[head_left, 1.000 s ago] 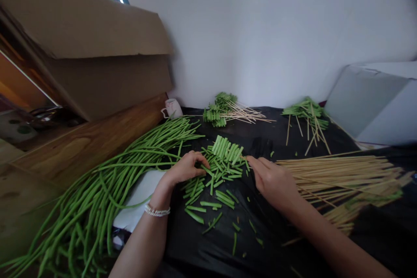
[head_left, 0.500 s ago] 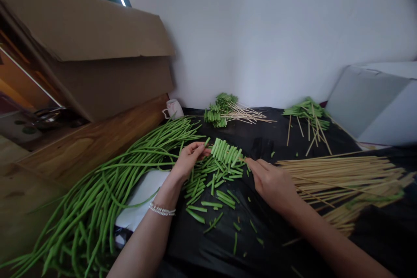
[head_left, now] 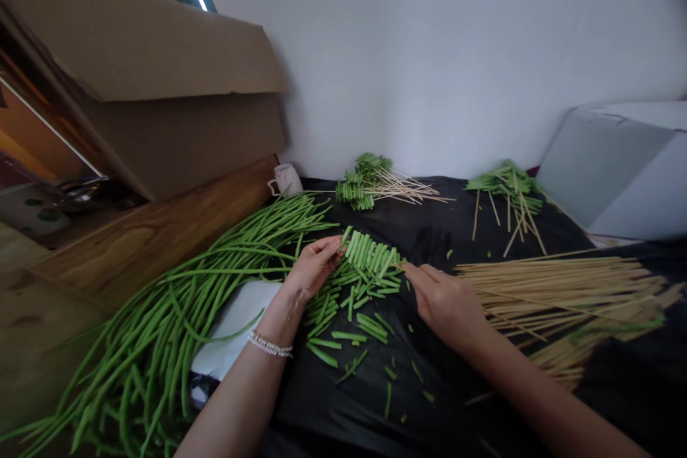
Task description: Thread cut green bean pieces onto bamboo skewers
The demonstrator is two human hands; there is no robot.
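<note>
My right hand is closed round the near end of a wooden skewer, most of which is hidden by the bean pieces threaded on it. Those cut green bean pieces sit side by side in a row across the skewer. At the row's left end my left hand pinches a single bean piece, which touches the skewer's tip area. Loose bean pieces lie in a heap under and in front of both hands. Long whole green beans are piled left of my left arm.
Bare skewers are spread at the right. Filled bean skewers rest by the wall, with another bundle at the back right. A mug, a cardboard box and a white box border the black sheet.
My left hand has brought its bean piece up against the left end of the threaded row. The right hand has shifted slightly left and keeps its hold on the skewer.
</note>
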